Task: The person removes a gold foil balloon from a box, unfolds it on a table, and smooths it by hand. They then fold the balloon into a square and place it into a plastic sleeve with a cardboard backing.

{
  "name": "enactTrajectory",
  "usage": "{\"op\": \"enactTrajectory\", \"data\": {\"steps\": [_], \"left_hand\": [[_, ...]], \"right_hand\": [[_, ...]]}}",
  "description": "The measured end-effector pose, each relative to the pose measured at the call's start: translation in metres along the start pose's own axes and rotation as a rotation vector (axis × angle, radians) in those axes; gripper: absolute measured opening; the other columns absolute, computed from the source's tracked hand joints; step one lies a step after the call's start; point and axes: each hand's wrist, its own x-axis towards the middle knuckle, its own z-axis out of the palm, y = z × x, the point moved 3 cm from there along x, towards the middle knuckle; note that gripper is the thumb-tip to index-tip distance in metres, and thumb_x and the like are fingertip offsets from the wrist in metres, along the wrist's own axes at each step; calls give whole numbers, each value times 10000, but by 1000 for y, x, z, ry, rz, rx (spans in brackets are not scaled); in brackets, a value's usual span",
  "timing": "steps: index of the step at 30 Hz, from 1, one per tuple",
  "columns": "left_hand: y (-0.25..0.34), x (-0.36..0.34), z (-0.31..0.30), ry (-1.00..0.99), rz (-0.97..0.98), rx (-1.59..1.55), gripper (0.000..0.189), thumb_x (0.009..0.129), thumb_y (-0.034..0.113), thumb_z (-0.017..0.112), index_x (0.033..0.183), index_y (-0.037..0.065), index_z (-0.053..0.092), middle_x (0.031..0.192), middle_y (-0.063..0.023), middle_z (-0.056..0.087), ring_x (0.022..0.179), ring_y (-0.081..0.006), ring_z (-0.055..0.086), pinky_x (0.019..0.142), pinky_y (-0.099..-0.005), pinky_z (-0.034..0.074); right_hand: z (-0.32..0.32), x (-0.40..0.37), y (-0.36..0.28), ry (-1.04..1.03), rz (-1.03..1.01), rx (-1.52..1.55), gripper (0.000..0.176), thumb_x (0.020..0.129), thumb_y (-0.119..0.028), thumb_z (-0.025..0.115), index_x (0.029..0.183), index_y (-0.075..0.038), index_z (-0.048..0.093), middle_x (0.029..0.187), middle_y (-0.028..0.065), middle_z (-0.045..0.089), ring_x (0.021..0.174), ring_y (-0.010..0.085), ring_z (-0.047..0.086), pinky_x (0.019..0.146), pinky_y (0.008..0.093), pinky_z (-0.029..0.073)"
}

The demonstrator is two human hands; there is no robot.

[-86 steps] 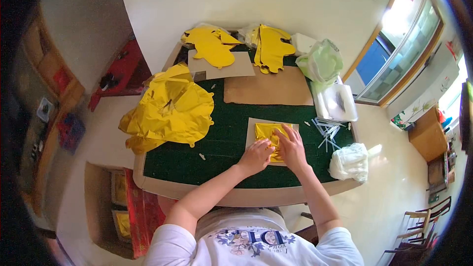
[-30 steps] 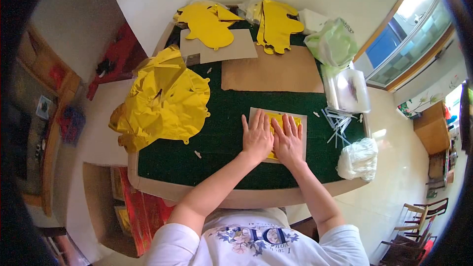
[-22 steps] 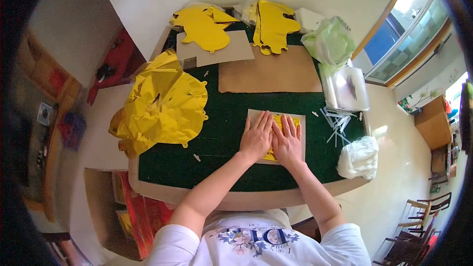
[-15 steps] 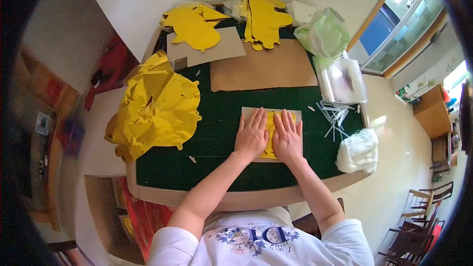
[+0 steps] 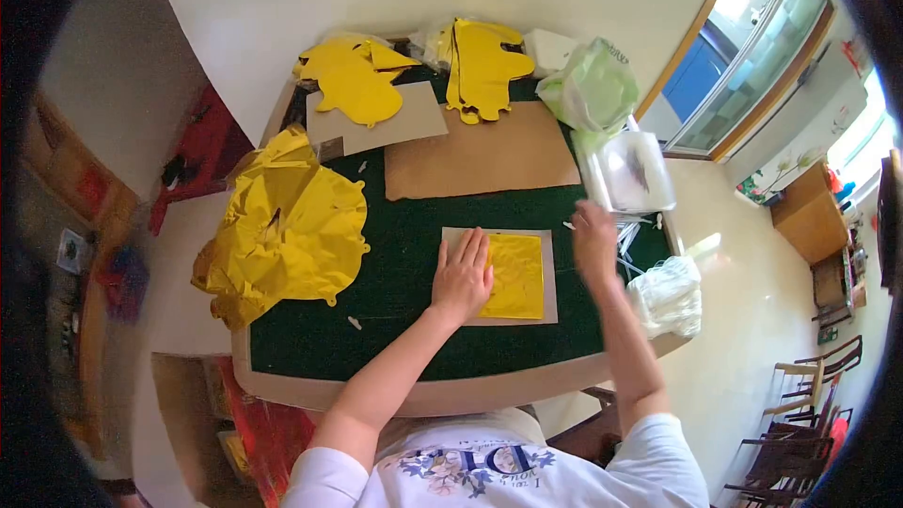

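My left hand (image 5: 461,277) lies flat, fingers stretched out, on the left part of a folded yellow foil sheet (image 5: 517,277). Beneath that foil is a small grey-brown cardboard piece (image 5: 550,309) on the dark green tabletop (image 5: 404,348). To the right of the cardboard, my right hand (image 5: 594,243) is raised off the foil and smeared by motion. Its fingers are bent, but whether they hold anything cannot be made out. Thin pale sticks (image 5: 628,243), partly hidden by that hand, lie just beyond it.
Crumpled yellow foil (image 5: 292,235) covers the table's left side. Flat yellow foil shapes (image 5: 484,66) and large cardboard sheets (image 5: 489,165) lie at the back. A green plastic bag (image 5: 593,85), clear plastic sleeves (image 5: 635,174) and a white plastic bundle (image 5: 668,296) line the right side.
My right hand has lifted off the foil and moved right, toward the sticks, uncovering the foil's right part. My left hand stays pressed on it. The whole view has shifted slightly.
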Motion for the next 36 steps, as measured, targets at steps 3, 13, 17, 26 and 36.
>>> {"op": "enactTrajectory", "data": {"steps": [3,13,17,26,36], "left_hand": [[-2,-3,-2,-3,16,0,533,940,271,468,1405,28,368,1490,-116,329,1404,-235,265,1138,-507,199],[-2,-5,-4,53,32,-81,505,939,251,494,1391,50,393,1490,-131,325,1393,-256,291,1126,-525,217],[-4,-7,-9,101,69,-177,459,943,229,493,1359,42,438,1484,-151,326,1397,-282,277,1117,-525,241],[-7,-9,-11,197,71,-267,416,937,205,524,1308,21,486,1469,-184,336,1392,-312,281,1118,-494,248],[-21,-5,-40,339,38,-420,388,927,151,520,1294,36,468,1426,-221,377,1363,-351,318,1120,-479,249]], "right_hand": [[-17,59,69,138,125,-311,197,854,-197,592,1021,-95,615,990,120,610,939,321,561,843,425,457],[-5,82,153,-193,448,-100,336,737,-375,732,876,-77,661,916,142,661,902,315,614,809,429,479],[-1,81,156,-155,415,-39,328,775,-327,708,885,-22,655,874,149,656,854,276,633,765,397,494],[21,81,190,-103,270,-30,259,780,-275,702,832,-29,645,787,139,658,733,297,618,680,396,488],[-65,32,59,304,9,-121,42,835,-166,625,840,-126,637,832,52,582,877,246,553,802,396,395]]}}
